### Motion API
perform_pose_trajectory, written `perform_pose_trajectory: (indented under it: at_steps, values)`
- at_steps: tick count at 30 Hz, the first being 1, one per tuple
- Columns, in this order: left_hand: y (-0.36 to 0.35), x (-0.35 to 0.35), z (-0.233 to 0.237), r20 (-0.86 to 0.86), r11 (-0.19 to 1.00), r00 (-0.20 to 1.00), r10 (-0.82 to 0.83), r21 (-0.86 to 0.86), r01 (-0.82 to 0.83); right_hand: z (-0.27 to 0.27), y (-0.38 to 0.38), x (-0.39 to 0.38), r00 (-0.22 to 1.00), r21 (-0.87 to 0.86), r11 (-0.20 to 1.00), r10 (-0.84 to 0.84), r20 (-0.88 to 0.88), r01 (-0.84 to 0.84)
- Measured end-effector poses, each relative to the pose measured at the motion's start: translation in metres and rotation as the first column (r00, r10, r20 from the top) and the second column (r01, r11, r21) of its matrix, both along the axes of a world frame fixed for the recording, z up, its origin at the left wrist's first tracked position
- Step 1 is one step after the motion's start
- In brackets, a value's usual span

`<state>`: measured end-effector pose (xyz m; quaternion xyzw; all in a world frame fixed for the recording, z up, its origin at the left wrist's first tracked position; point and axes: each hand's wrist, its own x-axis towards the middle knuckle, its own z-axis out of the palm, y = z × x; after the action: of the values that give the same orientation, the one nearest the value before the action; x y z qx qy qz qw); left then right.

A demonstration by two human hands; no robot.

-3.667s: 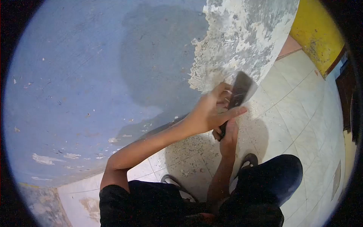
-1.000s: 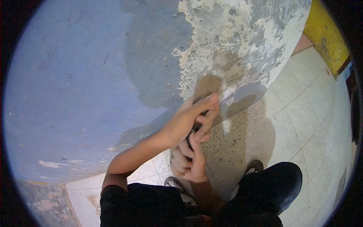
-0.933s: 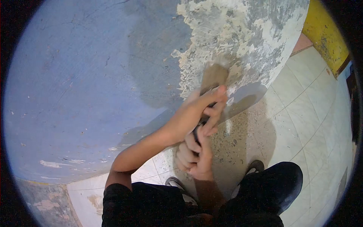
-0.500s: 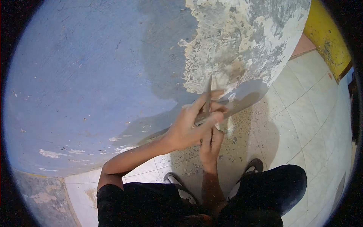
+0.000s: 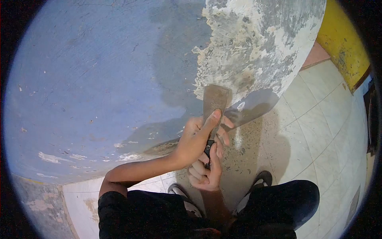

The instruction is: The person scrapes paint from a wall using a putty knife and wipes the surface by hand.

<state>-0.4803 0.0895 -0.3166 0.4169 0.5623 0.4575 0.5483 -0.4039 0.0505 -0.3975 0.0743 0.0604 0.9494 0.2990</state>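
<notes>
A scraper [image 5: 215, 97] with a broad, dusty metal blade and a black handle points up toward the wall. My right hand [image 5: 210, 173] is wrapped round its handle, low in the middle. Higher up, my left hand [image 5: 193, 141] grips the lower blade, with its thumb flat on the near face and its fingers behind. The blade's top edge overlaps the border between the blue paint [image 5: 99, 79] and the rough white and grey bare patch [image 5: 254, 44]. Whether the edge touches the wall I cannot tell.
Paint flakes [image 5: 240, 153] lie scattered on the tiled floor [image 5: 314, 119] below the wall. A yellow painted surface [image 5: 346, 47] stands at the upper right. My sandalled feet [image 5: 262, 179] and dark-clothed knees are at the bottom. Shadows fall across wall and floor.
The scraper has turned from edge-on to showing its flat face. My left thumb now lies on the blade, and my right hand has shifted slightly down and left.
</notes>
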Motion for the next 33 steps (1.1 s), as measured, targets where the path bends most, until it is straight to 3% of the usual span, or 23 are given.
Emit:
perform_pose_trajectory:
  at_steps: [10,16,22,24,25,27,28,30,33]
  values:
    - [-0.008,-0.008,-0.003,-0.024,0.998,1.000,-0.004,-0.057,0.003,-0.005,-0.009,-0.003,0.998,0.029,0.999,0.016,0.053,-0.018]
    - [-0.003,-0.003,0.001,-0.042,0.998,0.998,0.046,-0.036,-0.048,-0.007,-0.005,-0.003,0.999,0.043,0.998,0.044,0.014,-0.044]
    - [-0.001,-0.012,0.006,-0.028,0.998,0.999,-0.015,-0.069,0.013,-0.001,-0.006,-0.011,0.996,0.012,0.998,0.069,-0.053,-0.068]
    - [0.011,-0.013,0.006,-0.143,1.000,0.990,-0.020,-0.010,0.018,-0.003,0.008,-0.020,0.972,-0.009,0.999,-0.036,0.231,0.039]
    - [0.016,-0.010,0.000,-0.137,1.000,0.990,-0.017,-0.011,0.015,-0.006,0.015,-0.016,0.971,-0.010,0.999,-0.033,0.237,0.036]
    - [0.031,0.000,-0.008,-0.125,0.969,0.992,0.007,0.244,0.023,-0.012,0.039,-0.005,0.949,0.091,0.987,-0.152,0.276,0.132]
    - [0.036,0.005,-0.006,-0.126,0.967,0.992,0.011,0.253,0.021,-0.016,0.047,-0.001,0.950,0.100,0.987,-0.152,0.273,0.129]
    - [0.042,0.014,-0.007,-0.075,0.977,0.997,-0.019,0.211,0.035,-0.030,0.059,0.006,0.988,0.203,0.967,-0.152,-0.024,0.153]
    - [0.039,0.017,-0.031,-0.016,0.963,1.000,-0.014,0.269,0.018,-0.048,0.059,0.018,0.992,0.260,0.959,-0.126,0.022,0.116]
